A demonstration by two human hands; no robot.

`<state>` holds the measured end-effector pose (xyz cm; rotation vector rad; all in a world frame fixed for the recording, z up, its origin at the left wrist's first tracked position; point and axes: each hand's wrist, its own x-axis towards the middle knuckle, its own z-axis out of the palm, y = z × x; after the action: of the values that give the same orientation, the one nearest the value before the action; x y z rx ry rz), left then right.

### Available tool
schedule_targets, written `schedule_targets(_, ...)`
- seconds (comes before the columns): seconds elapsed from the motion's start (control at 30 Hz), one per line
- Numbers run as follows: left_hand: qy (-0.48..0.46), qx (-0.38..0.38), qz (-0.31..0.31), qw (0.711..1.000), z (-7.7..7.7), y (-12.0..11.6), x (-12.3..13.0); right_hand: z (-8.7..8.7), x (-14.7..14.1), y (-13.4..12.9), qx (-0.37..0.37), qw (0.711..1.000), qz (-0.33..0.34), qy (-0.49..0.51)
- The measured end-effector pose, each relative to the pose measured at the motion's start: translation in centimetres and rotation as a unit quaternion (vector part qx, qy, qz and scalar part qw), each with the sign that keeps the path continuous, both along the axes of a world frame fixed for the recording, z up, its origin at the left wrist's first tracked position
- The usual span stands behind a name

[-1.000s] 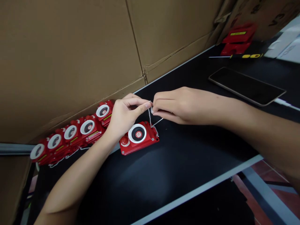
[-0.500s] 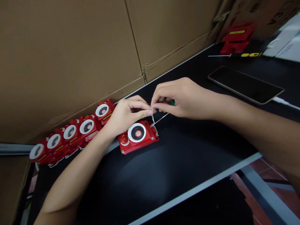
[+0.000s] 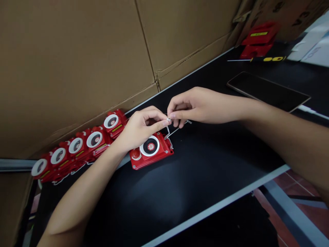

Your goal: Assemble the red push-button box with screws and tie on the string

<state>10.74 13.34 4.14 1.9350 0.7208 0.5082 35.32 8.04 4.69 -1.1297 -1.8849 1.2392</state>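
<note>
Between the thumb and forefinger of my left hand (image 3: 144,125), the end of a thin white wire (image 3: 168,129) is pinched. That wire runs down to the right end of a red alarm unit (image 3: 161,151) lying on the black table, with a white-ringed round sounder and a small red dome on top. My right hand (image 3: 187,108) meets the left at the wire end, its thumb and forefinger closed there; the very tip is too small to make out. A thin silvery strand (image 3: 177,130) slants from the unit up to beneath my right fingers.
Several similar red units (image 3: 77,151) stand in a row along the cardboard (image 3: 77,68) at left. At right lie a phone (image 3: 267,91) with a white cable, a yellow-and-black screwdriver (image 3: 272,59), a red part (image 3: 259,39) and white boxes (image 3: 316,48).
My right hand has turned slightly, and its lower fingers now hang by the silvery strand, whose pale end shows. A small green thing at my right palm no longer shows. The left hand stays put.
</note>
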Motion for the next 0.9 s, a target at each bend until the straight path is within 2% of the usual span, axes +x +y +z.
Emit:
schedule_targets(0.13,-0.005,0.005,0.003,1.0,-0.04,0.09,-0.01,-0.16,-0.15,0.03,-0.005,1.0,-0.014,0.008)
schedule_targets(0.3,-0.011,0.005,0.008,1.0,-0.12,0.18,-0.04,-0.14,-0.43,-0.17,0.033,0.998,-0.049,-0.015)
schedule_targets(0.4,-0.016,0.006,0.015,1.0,-0.22,0.14,0.0,0.05,-0.58,-0.32,0.122,0.988,-0.059,-0.072)
schedule_targets(0.5,-0.019,0.011,0.033,0.999,-0.2,0.04,0.07,0.09,-0.66,-0.45,0.225,0.963,-0.063,-0.133)
schedule_targets(0.57,-0.023,0.012,0.045,0.999,-0.15,-0.03,0.11,0.0,-0.63,-0.53,0.257,0.953,-0.064,-0.148)
schedule_targets(0.9,-0.034,0.008,0.078,0.996,-0.33,-0.15,-0.01,-0.2,-0.42,-0.39,0.234,0.96,-0.06,-0.141)
